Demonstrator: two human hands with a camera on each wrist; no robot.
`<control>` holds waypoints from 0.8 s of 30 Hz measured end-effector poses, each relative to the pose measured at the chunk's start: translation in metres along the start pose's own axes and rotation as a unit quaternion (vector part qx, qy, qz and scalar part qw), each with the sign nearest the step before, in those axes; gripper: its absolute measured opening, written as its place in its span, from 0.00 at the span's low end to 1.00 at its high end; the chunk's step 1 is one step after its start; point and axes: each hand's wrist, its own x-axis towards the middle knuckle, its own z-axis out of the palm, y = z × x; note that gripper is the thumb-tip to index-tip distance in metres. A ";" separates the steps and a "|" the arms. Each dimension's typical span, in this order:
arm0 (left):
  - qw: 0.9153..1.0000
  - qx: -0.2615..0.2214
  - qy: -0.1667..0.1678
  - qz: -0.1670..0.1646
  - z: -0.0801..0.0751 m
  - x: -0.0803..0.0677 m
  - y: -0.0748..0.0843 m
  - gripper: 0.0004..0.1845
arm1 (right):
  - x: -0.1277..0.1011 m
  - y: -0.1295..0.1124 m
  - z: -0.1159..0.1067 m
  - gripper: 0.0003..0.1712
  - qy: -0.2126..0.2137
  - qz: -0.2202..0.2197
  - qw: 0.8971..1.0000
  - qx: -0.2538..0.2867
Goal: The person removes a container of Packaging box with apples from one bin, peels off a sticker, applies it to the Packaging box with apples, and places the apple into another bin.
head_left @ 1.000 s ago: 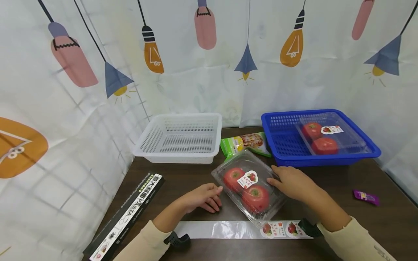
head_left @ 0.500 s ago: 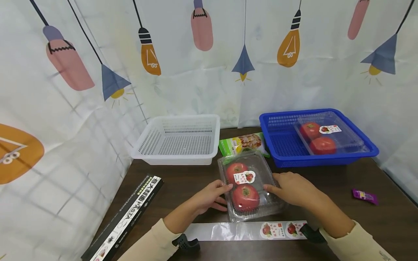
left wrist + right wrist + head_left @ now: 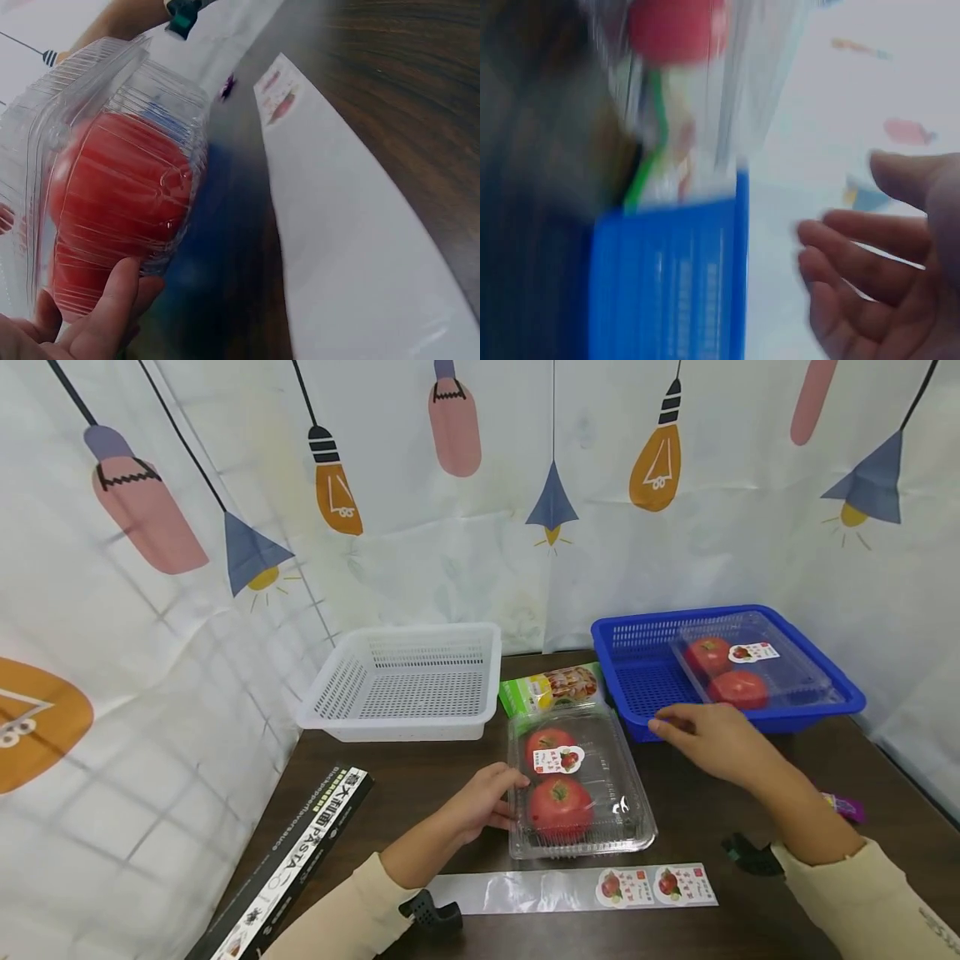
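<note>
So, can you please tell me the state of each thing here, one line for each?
Clear tomato box: closed, on the table, labelled.
Left hand: touching that box's left side.
Right hand: lifted, fingers relaxed, holding nothing.
White basket: empty.
Blue basket: holds a second closed tomato box.
Label strip: flat, two stickers at its right end.
Pasta box: lying flat.

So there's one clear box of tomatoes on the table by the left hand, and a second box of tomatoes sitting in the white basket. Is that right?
Not quite. The second box of tomatoes sits in the blue basket, not the white basket, which holds no tomatoes. The head view shows this. The other clear box does lie on the table by the left hand.
</note>
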 end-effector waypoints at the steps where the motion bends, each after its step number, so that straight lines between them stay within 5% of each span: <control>1: 1.000 0.007 -0.003 0.002 0.000 0.000 0.003 0.17 | 0.003 0.009 -0.007 0.31 0.024 0.009 1.000 -0.006; 5: 1.000 0.028 -0.002 0.009 0.004 0.001 0.015 0.17 | 0.015 0.053 -0.032 0.34 0.092 0.071 0.993 -0.022; 8: 0.999 0.038 0.008 0.008 0.003 0.002 0.019 0.17 | 0.021 0.088 -0.048 0.38 0.100 0.119 0.987 -0.038; 16: 0.999 0.040 0.025 0.009 -0.014 -0.008 0.022 0.21 | 0.021 0.153 -0.080 0.48 0.044 0.172 0.980 -0.091; 24: 0.999 0.044 0.006 0.011 -0.019 -0.010 0.029 0.26 | 0.024 0.170 -0.083 0.60 -0.059 0.207 0.973 -0.079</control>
